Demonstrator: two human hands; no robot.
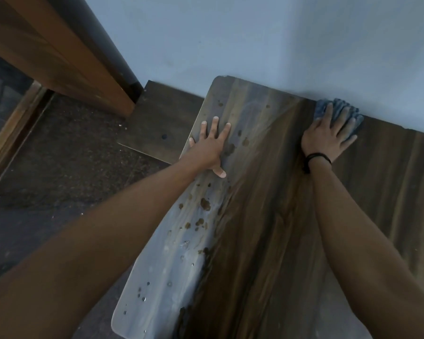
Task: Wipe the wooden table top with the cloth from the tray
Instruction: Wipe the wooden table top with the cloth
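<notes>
**Risk of smearing instead of cleaning**

Pressing the cloth (345, 113) flat under the right hand (328, 135) at the table's (267, 216) far edge, touching the wall (255, 45); fingers (342, 118) spread over it, not curled round. Bracing with the left hand (209, 145) flat on the dusty left strip, fingers splayed, holding nothing. Could drag the brown spots (205, 204) into streaks across the darker wood. Could miss the patch under the left palm. Could bunch the cloth against the wall and lose it from under flat fingers.
</notes>
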